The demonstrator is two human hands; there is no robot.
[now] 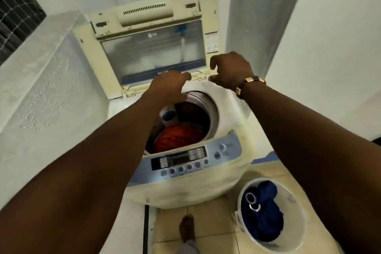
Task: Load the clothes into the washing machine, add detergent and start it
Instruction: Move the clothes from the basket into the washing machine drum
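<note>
The top-load washing machine stands in front of me with its lid raised and folded back. My left hand curls over the lid's lower edge near the middle. My right hand, with a beaded bracelet on the wrist, has thumb and fingers around the lid's right corner. In the drum lie an orange garment and a white and blue item. The control panel with its round buttons faces me at the front. A white bucket on the floor at the right holds dark blue clothes.
A rough white ledge runs along the left of the machine under a meshed window. A grey column rises behind on the right. My bare foot stands on beige floor tiles beside the bucket.
</note>
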